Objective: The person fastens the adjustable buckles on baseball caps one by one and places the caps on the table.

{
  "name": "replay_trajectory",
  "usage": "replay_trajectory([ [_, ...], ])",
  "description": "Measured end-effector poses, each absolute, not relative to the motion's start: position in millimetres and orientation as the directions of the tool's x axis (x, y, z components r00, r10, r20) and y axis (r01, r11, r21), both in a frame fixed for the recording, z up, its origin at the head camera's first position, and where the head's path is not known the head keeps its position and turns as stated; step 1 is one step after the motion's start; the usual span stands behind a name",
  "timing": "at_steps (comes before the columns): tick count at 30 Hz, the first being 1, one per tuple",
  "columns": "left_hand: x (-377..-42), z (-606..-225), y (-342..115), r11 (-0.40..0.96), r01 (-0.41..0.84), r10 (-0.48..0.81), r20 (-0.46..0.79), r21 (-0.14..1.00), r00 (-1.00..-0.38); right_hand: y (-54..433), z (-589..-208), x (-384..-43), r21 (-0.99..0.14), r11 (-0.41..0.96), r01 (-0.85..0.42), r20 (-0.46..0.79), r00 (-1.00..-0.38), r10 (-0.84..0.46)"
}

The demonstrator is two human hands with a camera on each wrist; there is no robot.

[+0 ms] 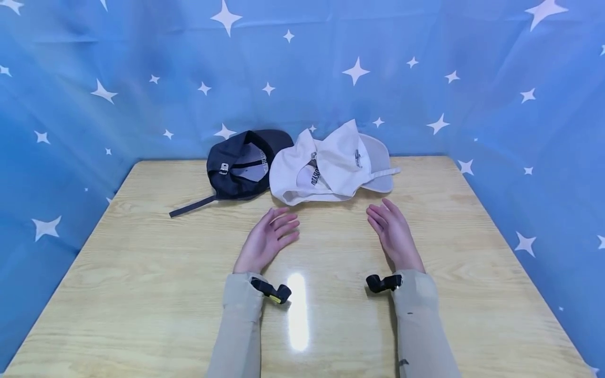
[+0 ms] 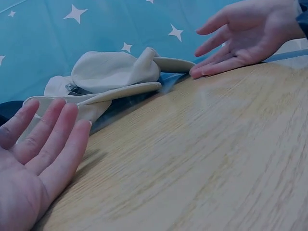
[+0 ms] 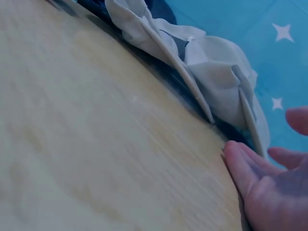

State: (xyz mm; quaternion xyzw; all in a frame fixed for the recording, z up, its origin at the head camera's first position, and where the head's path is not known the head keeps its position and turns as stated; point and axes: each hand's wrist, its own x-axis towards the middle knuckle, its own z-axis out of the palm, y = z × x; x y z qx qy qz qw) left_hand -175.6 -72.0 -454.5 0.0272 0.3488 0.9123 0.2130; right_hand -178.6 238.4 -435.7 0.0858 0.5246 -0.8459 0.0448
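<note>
A white cap (image 1: 337, 163) lies on its side at the back of the table, its pale grey brim (image 1: 378, 152) to the right and a loose strap across it. Against its left side rests a dark navy cap (image 1: 227, 163), its inside facing the front right and its strap trailing to the front left. In front of the white cap's left end, my left hand (image 1: 267, 239) is held palm inward with fingers extended and nothing in it. My right hand (image 1: 397, 233) mirrors it, fingertips just in front of the grey brim. The left wrist view shows the white cap (image 2: 115, 72) beyond my left fingers (image 2: 50, 134).
The light wood table (image 1: 142, 262) reaches back to a blue curtain (image 1: 302, 63) with white stars, which also runs along both sides. A small black camera (image 1: 271, 291) is strapped at my left wrist, another camera (image 1: 384, 283) at my right.
</note>
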Motion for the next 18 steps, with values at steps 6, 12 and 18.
replay_trajectory([
  [6,-175.6,-456.9,-78.5,-0.654,-0.370,0.387,-0.130,0.659,-0.913,225.9,-441.0,-195.6,-0.875,-0.454,0.167,-0.188,-0.982,0.001],
  [12,-178.4,-456.8,-79.8,-0.643,-0.364,0.396,-0.114,0.674,-0.911,224.0,-444.1,-206.1,-0.875,-0.460,0.148,-0.172,-0.985,0.011],
  [18,-179.7,-456.5,-73.9,-0.631,-0.368,0.423,-0.094,0.683,-0.901,232.7,-444.8,-207.7,-0.841,-0.529,0.110,-0.127,-0.992,-0.005],
])
